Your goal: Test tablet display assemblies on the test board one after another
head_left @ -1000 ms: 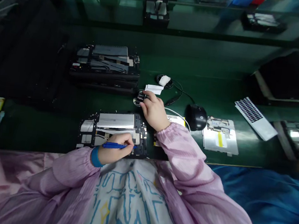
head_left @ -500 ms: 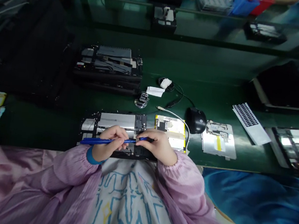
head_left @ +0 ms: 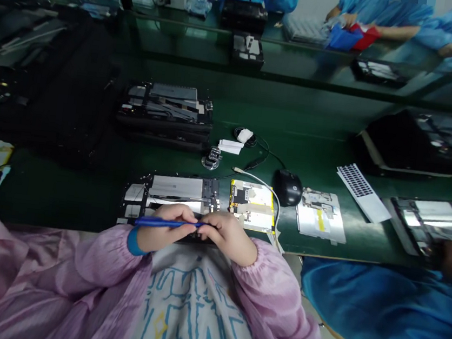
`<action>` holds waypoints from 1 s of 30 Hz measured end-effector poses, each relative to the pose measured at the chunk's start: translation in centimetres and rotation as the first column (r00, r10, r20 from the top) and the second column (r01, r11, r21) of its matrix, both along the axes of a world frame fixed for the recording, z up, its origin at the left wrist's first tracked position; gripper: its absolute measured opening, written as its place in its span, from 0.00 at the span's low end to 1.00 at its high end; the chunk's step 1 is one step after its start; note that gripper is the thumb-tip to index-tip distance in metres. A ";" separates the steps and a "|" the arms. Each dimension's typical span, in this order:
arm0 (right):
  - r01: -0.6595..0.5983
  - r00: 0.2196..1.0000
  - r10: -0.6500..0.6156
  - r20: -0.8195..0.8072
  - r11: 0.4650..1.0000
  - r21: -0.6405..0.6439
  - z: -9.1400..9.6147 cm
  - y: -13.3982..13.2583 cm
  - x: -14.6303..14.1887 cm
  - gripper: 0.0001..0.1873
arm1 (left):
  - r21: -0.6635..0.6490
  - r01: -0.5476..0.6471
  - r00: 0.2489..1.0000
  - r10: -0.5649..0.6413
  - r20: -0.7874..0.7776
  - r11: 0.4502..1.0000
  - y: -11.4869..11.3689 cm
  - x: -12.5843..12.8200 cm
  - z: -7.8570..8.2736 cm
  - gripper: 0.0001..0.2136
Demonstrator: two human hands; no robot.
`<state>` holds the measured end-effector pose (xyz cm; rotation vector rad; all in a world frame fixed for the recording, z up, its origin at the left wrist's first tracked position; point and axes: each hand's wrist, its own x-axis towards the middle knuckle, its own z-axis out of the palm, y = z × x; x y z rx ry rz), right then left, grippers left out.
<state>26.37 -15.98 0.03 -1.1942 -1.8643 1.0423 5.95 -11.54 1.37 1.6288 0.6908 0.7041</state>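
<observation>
An opened tablet [head_left: 174,192] with its back off lies flat at the near edge of the green bench [head_left: 314,147]. My left hand [head_left: 163,234] is closed round a blue pen-like tool [head_left: 163,222], held level across the tablet's near edge. My right hand [head_left: 228,236] is closed, with its fingertips pinching at the tool's dark tip. Both hands rest over the tablet's front edge, and what lies under the fingertips is hidden.
A yellow-edged board [head_left: 252,204], a black mouse [head_left: 288,187] and a silver plate [head_left: 320,222] lie to the right. Behind stand a stack of opened tablets [head_left: 166,109], a small metal part [head_left: 211,158] and a cable with a white plug [head_left: 246,135]. Other people work at both sides and across the bench.
My right hand has come back from the small metal part to the tool's tip. Both hands have drawn nearer to me, and the view has tilted up.
</observation>
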 end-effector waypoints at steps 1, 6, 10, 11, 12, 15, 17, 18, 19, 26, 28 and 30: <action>0.070 0.996 -0.072 0.054 0.997 0.040 -0.3 -0.2 0.5 0.28 | 0.023 -0.086 0.995 0.085 0.047 0.996 0.2 -1.0 0.3 0.08; 0.358 0.844 -0.382 0.376 0.924 0.135 -3.2 -1.3 2.0 0.43 | -0.126 -0.733 0.602 0.724 0.337 0.668 2.2 -7.9 0.2 0.12; 0.254 0.928 -0.246 0.281 0.967 0.008 -5.1 -2.8 -0.6 0.41 | -0.374 -0.804 0.454 0.883 0.117 0.463 1.2 -11.0 -1.9 0.14; 0.290 0.940 -0.279 0.196 0.957 -0.028 -5.1 -3.3 -1.4 0.39 | -0.441 -0.783 0.442 0.891 0.100 0.438 0.5 -11.1 -2.1 0.14; 0.320 0.945 -0.314 0.091 0.944 -0.075 -4.9 -3.7 -2.0 0.39 | -0.501 -0.765 0.419 0.903 0.090 0.405 -0.2 -10.8 -2.2 0.13; 0.310 0.890 -0.363 -0.275 0.925 -0.219 -3.3 -4.2 -2.2 0.37 | -0.631 -0.724 0.299 0.951 0.079 0.280 -2.0 -9.1 -0.9 0.12; 0.299 0.782 -0.413 -0.467 0.906 -0.300 -1.6 -3.5 -0.2 0.37 | -0.673 -0.697 0.243 0.964 0.103 0.248 -2.4 -7.6 0.5 0.12; 0.306 0.713 -0.456 -0.533 0.886 -0.348 -0.7 -2.9 1.4 0.36 | -0.685 -0.681 0.231 0.964 0.133 0.258 -2.5 -7.0 1.0 0.12; 0.310 0.632 -0.504 -0.588 0.861 -0.404 0.3 -2.0 3.2 0.35 | -0.695 -0.664 0.225 0.960 0.164 0.275 -2.4 -6.5 1.4 0.12; 0.655 0.302 -0.685 -0.663 0.655 -0.378 4.3 10.8 15.2 0.37 | -0.732 -0.619 0.305 0.946 0.111 0.285 -2.0 -6.0 -1.7 0.18; 0.715 0.341 -0.729 -0.594 0.611 -0.339 3.8 15.9 16.2 0.41 | -0.695 -0.653 0.312 0.943 0.115 0.301 -2.0 -5.9 -2.6 0.21; 0.721 0.385 -0.770 -0.509 0.595 -0.355 3.0 20.7 16.1 0.43 | -0.652 -0.688 0.339 0.935 0.101 0.320 -1.9 -5.8 -2.9 0.23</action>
